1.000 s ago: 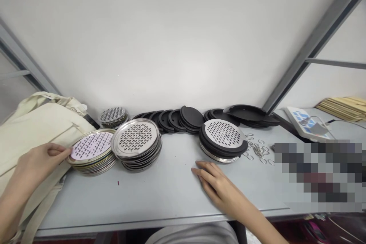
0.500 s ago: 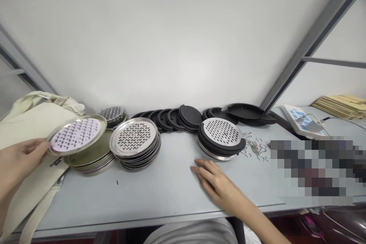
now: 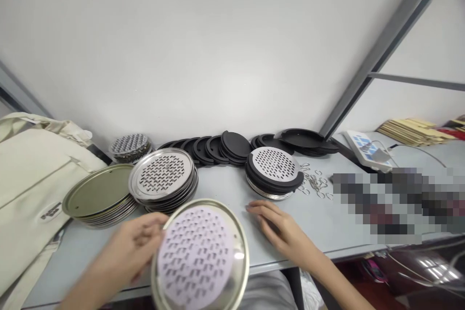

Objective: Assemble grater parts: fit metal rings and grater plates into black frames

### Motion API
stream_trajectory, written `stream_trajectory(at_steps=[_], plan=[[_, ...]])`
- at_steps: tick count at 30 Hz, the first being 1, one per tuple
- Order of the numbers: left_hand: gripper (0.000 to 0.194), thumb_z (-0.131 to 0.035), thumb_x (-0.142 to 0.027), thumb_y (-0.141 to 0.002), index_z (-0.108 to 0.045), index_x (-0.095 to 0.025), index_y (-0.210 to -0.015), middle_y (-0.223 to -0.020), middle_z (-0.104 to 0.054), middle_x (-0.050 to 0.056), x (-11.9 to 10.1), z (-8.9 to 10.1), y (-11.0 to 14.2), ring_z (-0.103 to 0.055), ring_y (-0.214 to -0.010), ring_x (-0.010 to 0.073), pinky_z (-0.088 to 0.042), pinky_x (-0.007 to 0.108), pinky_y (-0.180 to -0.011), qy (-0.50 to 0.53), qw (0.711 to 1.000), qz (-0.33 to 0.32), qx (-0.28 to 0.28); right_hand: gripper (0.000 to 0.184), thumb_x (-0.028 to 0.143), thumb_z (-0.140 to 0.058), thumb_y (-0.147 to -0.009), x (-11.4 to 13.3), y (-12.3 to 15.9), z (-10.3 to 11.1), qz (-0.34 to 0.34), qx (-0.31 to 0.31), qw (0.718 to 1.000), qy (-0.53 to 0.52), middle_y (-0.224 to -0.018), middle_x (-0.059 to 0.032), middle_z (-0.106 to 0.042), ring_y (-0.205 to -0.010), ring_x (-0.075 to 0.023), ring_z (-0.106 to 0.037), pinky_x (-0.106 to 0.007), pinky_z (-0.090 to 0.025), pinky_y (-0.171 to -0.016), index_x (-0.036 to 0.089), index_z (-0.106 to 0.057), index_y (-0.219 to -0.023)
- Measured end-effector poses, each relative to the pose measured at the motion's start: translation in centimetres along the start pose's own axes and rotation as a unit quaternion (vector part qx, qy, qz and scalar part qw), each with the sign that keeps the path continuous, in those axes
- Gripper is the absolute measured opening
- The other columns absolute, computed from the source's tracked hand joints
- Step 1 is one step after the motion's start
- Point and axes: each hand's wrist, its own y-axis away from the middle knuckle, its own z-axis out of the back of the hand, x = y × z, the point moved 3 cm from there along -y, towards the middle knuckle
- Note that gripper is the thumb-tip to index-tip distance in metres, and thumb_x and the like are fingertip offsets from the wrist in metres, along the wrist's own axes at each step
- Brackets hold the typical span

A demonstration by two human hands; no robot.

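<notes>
My left hand (image 3: pixel 134 247) is closed on the left rim of a round metal grater plate (image 3: pixel 196 259), held tilted above the table's front edge. Its centre is a lilac disc of raised teeth inside a pale gold rim. My right hand (image 3: pixel 281 227) rests on the table with fingers stretched out, holding nothing. Just beyond it stands a stack of black round holders topped by a silver perforated disc (image 3: pixel 276 163). Left of centre is a stack of silver grater plates (image 3: pixel 163 177), beside a stack of olive-gold round plates (image 3: pixel 101 191).
Black round holders (image 3: pixel 236 145) line the wall. Small toothed discs (image 3: pixel 129 145) are stacked at the back left. Metal rings (image 3: pixel 317 184) lie scattered on the right. A cream canvas bag (image 3: pixel 32 179) covers the left side. A white box (image 3: pixel 366 150) and flat yellowish pieces (image 3: pixel 410 131) are at right.
My left hand has carried the grater plate from above the olive-gold stack rightward and toward me, turning its face more to view. My right hand stays on the table. The view has shifted slightly right.
</notes>
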Motion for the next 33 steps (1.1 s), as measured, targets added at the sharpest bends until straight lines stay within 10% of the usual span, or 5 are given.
stream_trajectory(at_steps=[4, 9, 21, 33], plan=[[0.023, -0.058, -0.037, -0.071, -0.058, -0.021, -0.088, -0.050, -0.045, -0.006, -2.3, -7.1, -2.3, -0.045, -0.038, 0.0113, -0.038, 0.020, -0.033, 0.100, 0.985, -0.018, 0.136, 0.027, 0.020, -0.038, -0.097, 0.1, 0.9, 2.1, -0.026, -0.056, 0.998, -0.012, -0.111, -0.0090, -0.063, -0.107, -0.0216, -0.060, -0.033, -0.050, -0.092, 0.023, -0.060, -0.113], [0.010, -0.048, -0.028, -0.077, -0.047, -0.019, -0.082, -0.054, -0.050, -0.006, -3.3, -10.2, -5.0, -0.050, -0.040, 0.0109, -0.041, 0.019, -0.031, 0.113, 0.976, -0.072, 0.170, 0.025, 0.022, -0.041, -0.097, -0.3, 1.5, 2.9, -0.050, -0.124, 0.991, 0.007, -0.107, -0.0095, -0.064, -0.099, -0.0228, -0.062, -0.034, -0.051, -0.086, 0.022, -0.059, -0.114], [0.016, -0.042, -0.036, -0.087, -0.044, -0.020, -0.085, -0.051, -0.047, -0.008, -1.5, -10.1, -5.3, -0.047, -0.034, 0.0100, -0.035, 0.016, -0.027, 0.088, 0.983, -0.073, 0.145, 0.027, 0.026, -0.041, -0.098, -0.8, 0.8, 0.4, -0.103, -0.054, 0.993, -0.025, -0.090, -0.0074, -0.061, -0.085, -0.0208, -0.061, -0.033, -0.051, -0.077, 0.021, -0.065, -0.109], [0.054, -0.046, -0.055, -0.088, -0.038, -0.019, -0.128, -0.059, -0.050, -0.008, -1.4, -10.1, -5.1, -0.052, -0.040, 0.0106, -0.041, 0.019, -0.037, 0.132, 0.984, -0.025, 0.121, 0.026, 0.023, -0.041, -0.098, -0.9, 0.8, -0.2, -0.092, -0.033, 0.995, -0.033, -0.091, -0.0065, -0.060, -0.086, -0.0203, -0.060, -0.033, -0.050, -0.078, 0.022, -0.065, -0.108]])
